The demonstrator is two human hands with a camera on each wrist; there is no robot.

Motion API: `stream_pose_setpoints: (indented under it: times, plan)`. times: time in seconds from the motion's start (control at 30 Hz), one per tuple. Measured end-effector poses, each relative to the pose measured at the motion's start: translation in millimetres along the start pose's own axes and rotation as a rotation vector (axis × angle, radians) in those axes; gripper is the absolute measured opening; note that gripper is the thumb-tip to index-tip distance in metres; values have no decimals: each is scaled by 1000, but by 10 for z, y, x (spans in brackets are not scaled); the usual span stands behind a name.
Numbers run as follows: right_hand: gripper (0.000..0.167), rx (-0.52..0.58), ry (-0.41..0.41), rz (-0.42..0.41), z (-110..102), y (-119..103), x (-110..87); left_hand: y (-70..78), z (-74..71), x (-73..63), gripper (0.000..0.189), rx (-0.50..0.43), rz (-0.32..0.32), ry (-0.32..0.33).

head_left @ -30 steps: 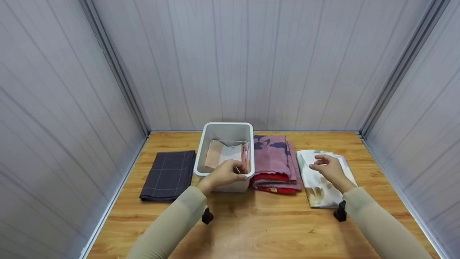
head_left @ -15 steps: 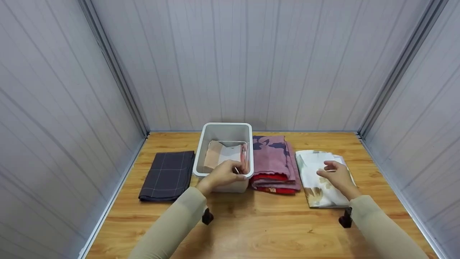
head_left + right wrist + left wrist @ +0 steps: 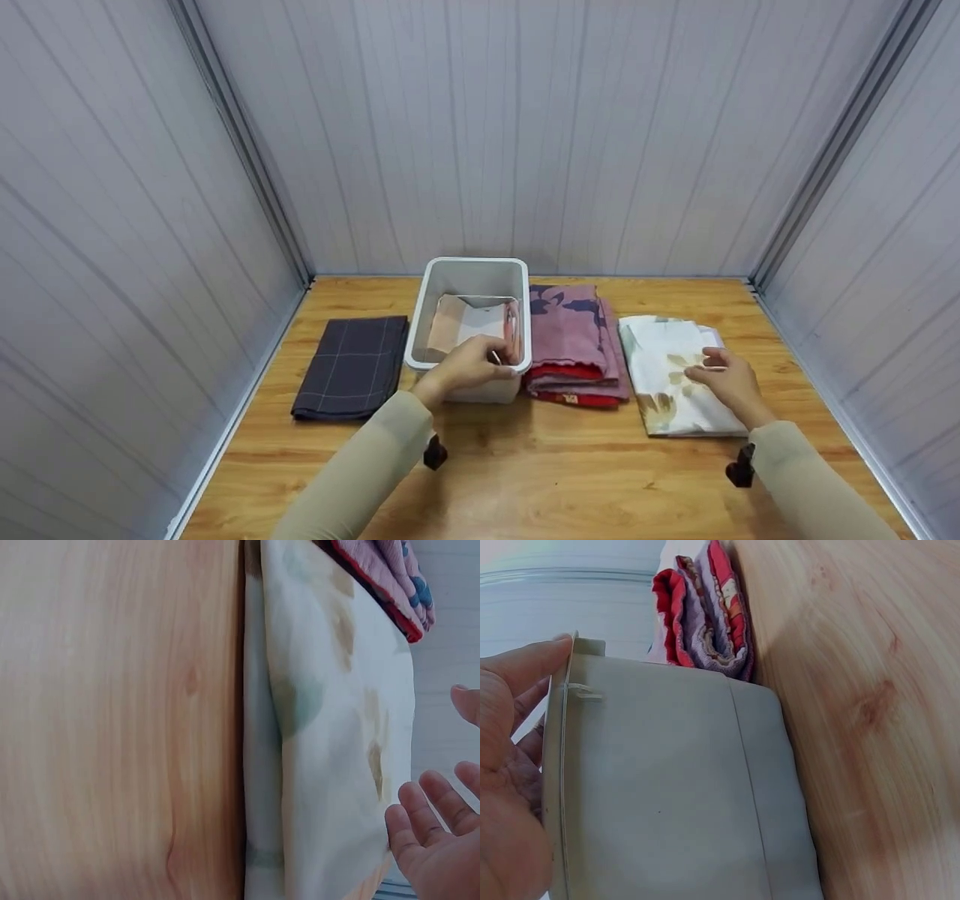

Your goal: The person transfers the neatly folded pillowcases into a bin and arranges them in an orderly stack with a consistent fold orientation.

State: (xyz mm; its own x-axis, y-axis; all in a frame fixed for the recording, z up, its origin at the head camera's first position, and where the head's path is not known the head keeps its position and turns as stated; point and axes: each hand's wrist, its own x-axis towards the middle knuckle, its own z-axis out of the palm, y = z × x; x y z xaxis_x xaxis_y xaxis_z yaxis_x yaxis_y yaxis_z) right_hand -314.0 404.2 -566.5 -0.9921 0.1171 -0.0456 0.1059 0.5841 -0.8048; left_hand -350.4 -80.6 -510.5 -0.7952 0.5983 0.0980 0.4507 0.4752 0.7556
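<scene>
My left hand (image 3: pixel 469 364) pinches the front rim of a white plastic bin (image 3: pixel 523 277), near its right corner. In the left wrist view the thumb lies along the rim of the bin (image 3: pixel 660 780), with other fingers partly hidden behind the wall. Inside the bin lies folded cloth (image 3: pixel 480 321) in peach, white and pinkish red. My right hand (image 3: pixel 731 381) hovers over the right part of a folded white cloth with a leaf print (image 3: pixel 664 356). Its fingers are loosely bent and hold nothing; the right wrist view shows them at the far edge of that cloth (image 3: pixel 337 765).
Against the bin's right side lies a stack of folded mauve and red cloths (image 3: pixel 570 330). A dark checked folded cloth (image 3: pixel 352 367) is to the bin's left. Everything stands on a wooden table (image 3: pixel 555 480), enclosed by a pale back wall (image 3: pixel 517 135) and side walls.
My right hand has moved rightward and toward me over the white leaf-print cloth. The left hand has stayed on the bin's rim, and the bin and cloths have kept their places.
</scene>
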Motion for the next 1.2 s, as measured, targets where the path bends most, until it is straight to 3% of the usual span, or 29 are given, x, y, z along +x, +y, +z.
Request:
stream_pose_setpoints:
  times: [0.3,0.57,1.2]
  plan:
    - [91,12,-1,75,-133,98,-23,5,5,-3,11,-15,7,-1]
    - [96,4,-26,87,-237,214,-14,8,9,-8,15,-5,-8,10]
    - [112,31,-86,203,-271,434,83,-16,9,-11,13,19,-13,9]
